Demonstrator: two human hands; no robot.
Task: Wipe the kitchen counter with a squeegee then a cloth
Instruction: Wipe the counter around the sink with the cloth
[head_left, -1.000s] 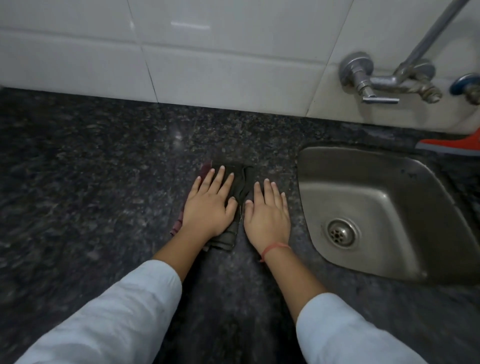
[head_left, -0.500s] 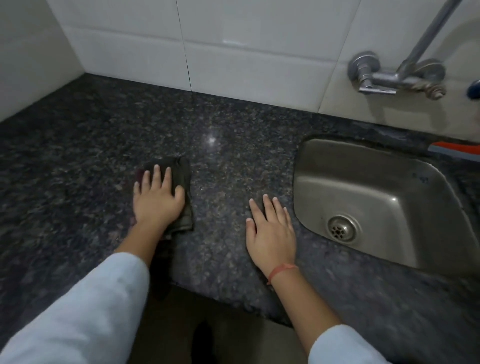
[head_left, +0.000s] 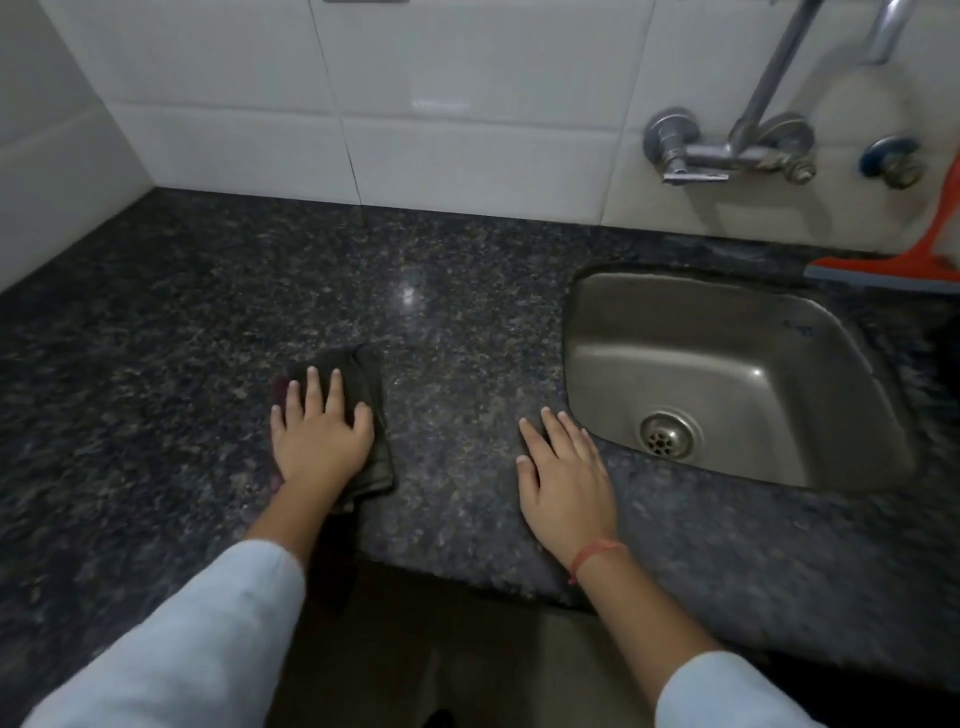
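A dark folded cloth lies on the black speckled granite counter. My left hand presses flat on top of it, fingers spread, covering most of it. My right hand rests flat on the bare counter beside the sink's left rim, fingers apart and holding nothing. An orange squeegee leans against the wall at the far right behind the sink, cut off by the frame edge.
A steel sink with a drain is set into the counter on the right. A metal tap juts from the white tiled wall above it. The counter's front edge runs just below my wrists. A side wall closes the left end.
My left hand has slid the cloth leftward, away from my right hand, which has stayed near the sink. The view has shifted back, showing the counter's front edge.
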